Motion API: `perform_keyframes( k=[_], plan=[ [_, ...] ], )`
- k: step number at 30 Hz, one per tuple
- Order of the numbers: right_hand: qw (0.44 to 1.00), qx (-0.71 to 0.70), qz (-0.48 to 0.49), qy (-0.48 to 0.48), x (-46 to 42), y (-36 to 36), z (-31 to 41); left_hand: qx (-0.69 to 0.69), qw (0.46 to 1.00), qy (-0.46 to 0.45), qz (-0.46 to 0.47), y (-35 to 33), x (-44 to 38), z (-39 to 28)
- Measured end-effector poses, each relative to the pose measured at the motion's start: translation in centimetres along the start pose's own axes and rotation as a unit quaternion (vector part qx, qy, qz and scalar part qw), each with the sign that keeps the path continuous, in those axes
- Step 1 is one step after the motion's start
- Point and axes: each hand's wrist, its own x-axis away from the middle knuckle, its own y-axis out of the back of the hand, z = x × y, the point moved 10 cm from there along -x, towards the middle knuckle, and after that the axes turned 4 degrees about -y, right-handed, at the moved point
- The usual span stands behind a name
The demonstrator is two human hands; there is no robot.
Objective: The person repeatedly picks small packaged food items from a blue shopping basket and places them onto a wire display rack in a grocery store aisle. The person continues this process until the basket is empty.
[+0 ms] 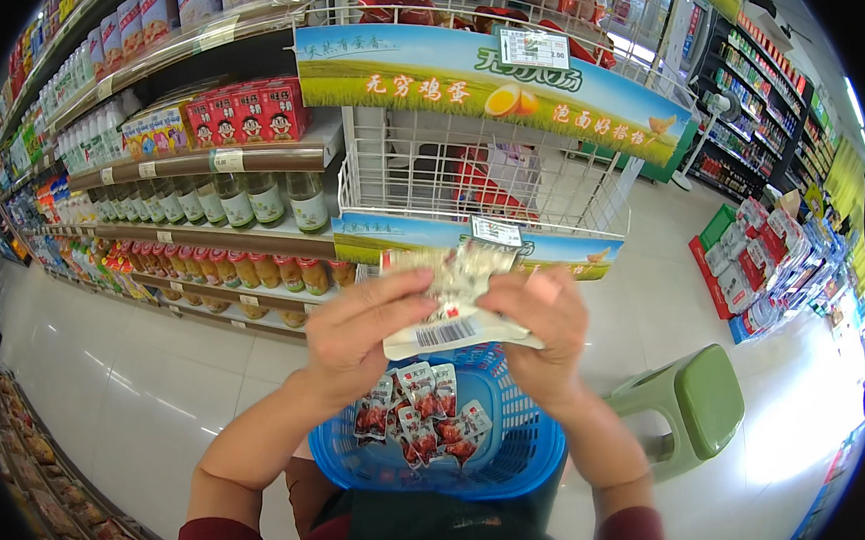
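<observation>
Both hands grip a cream-coloured snack packet [449, 299] with a barcode, held up between a wire rack and a basket. My left hand [361, 328] closes on its left side, and my right hand [545, 322] on its right side. Motion blurs the packet's upper part, so I cannot tell whether it is one packet or several. Below them, a blue plastic basket [524, 444] holds several small sealed food pouches [420, 414] with reddish-brown pictures. In front stands the white wire rack [425, 165], with printed banner strips along its tiers.
Shelves on the left carry red drink cartons [248, 113], glass bottles [247, 200] and lidded jars [267, 270]. A green plastic stool [709, 401] stands right of the basket. Stacked shrink-wrapped packs [760, 270] are farther right. Red packages [395, 2] sit in the rack's upper tier.
</observation>
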Motion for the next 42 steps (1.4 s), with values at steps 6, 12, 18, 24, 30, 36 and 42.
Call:
perform_keyframes(
  k=[6,12,18,24,30,36,42],
  plan=[
    [0.976,0.081,-0.124,0.162,-7.2,2.4,1.0,-0.026,0.991,-0.091,-0.097,2.1,-7.3,0.8],
    [0.979,0.070,-0.106,0.157,-6.8,-0.7,-2.7,0.036,0.993,-0.076,-0.077,0.5,-6.2,5.8],
    [0.996,0.044,-0.049,0.059,-6.5,-3.8,-6.8,-0.021,0.999,-0.017,-0.032,-0.9,-5.5,9.3],
    [0.997,-0.031,-0.006,-0.073,-9.0,-6.1,-10.5,0.114,0.976,0.177,-0.049,-0.8,-6.4,14.4],
    [0.995,-0.076,-0.058,-0.025,-9.3,-6.3,-11.1,0.123,0.973,0.186,-0.059,-0.6,-6.8,15.9],
    [0.995,-0.007,-0.096,-0.015,-9.6,-5.3,-11.0,0.101,0.984,0.134,-0.068,-0.3,-7.8,15.0],
    [0.978,-0.094,0.057,-0.174,-9.6,-8.6,-13.7,0.086,0.974,0.210,-0.011,-1.4,-6.7,18.8]
  ],
)
